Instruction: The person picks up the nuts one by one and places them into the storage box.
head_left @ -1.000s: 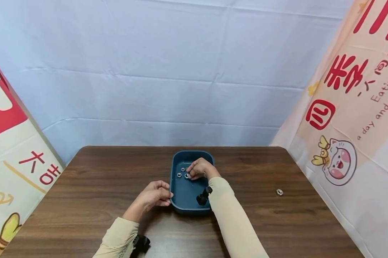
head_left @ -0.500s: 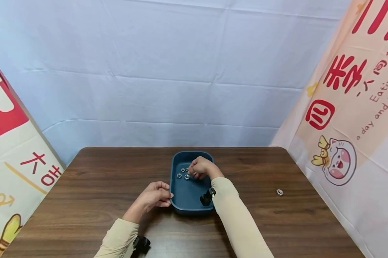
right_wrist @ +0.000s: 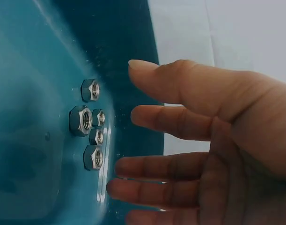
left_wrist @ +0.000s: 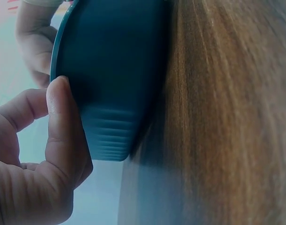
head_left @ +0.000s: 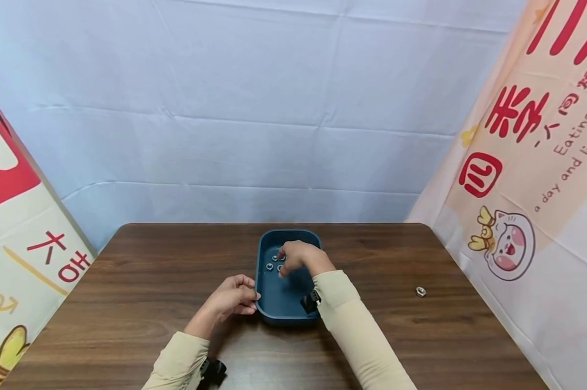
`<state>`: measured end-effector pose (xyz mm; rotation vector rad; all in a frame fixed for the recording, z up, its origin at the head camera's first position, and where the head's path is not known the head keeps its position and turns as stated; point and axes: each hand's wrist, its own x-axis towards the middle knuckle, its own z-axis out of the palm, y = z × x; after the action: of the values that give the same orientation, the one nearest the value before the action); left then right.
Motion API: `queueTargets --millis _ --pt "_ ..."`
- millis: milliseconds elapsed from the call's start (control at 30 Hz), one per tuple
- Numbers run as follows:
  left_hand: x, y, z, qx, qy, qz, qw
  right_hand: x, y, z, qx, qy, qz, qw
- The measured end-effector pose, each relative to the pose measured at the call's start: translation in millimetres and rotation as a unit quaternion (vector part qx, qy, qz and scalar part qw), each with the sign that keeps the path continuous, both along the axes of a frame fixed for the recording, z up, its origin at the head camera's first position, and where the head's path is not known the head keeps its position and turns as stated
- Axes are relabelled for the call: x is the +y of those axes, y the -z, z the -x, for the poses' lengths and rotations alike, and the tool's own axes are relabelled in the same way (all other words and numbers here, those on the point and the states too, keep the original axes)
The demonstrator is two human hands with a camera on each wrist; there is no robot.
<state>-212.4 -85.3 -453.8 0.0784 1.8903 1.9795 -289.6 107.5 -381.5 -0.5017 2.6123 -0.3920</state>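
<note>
A dark blue rectangular tray (head_left: 285,320) stands on the wooden table. My left hand (head_left: 230,298) holds its left side, thumb (left_wrist: 63,122) against the outer wall up by the rim and the other fingers bent beside it. Inside the tray lies a group of several metal hex nuts of different sizes, among them a large nut (right_wrist: 81,121) and a smaller nut (right_wrist: 96,137). Over them hovers my right hand (head_left: 300,257). Its fingers (right_wrist: 154,166) are apart and fairly straight in the right wrist view, with nothing between them and a gap to the nuts.
One more hex nut (head_left: 421,292) lies by itself on the table (head_left: 381,336), well to the right of the tray. A pale cloth (head_left: 225,135) hangs behind the table's back edge, with printed cloths at both sides.
My right fingertips were close together at the nuts a second ago. They have drawn off and spread apart above the group. The left hand stays at the tray's side.
</note>
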Motion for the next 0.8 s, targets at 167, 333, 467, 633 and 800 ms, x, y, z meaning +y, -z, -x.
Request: queueTargets --millis 167,333,467,633,800 --pt "0.1 1.0 -1.1 -0.005 0.001 -0.001 1.0000 5 -5.7 -8.7 0.022 -0.022 -0.004 0.9995" --pt "0.3 -0.6 -0.2 -0.003 -0.001 -0.004 1.0000 15 -16.6 -21.4 0.047 -0.031 -0.003 0.9984" --pt "0.9 -1.9 0.1 0.000 0.002 -0.002 1.0000 22 -23.2 -32.3 0.055 -0.025 0.003 0.9982" --pt "0.3 -2.7 0.2 0.001 -0.001 -0.004 1.0000 28 -28.7 -43.1 0.070 -0.027 0.003 0.9972" --pt "0.8 -1.9 0.6 0.002 0.003 -0.009 1.0000 37 -29.4 -51.2 0.086 -0.029 -0.006 0.9958"
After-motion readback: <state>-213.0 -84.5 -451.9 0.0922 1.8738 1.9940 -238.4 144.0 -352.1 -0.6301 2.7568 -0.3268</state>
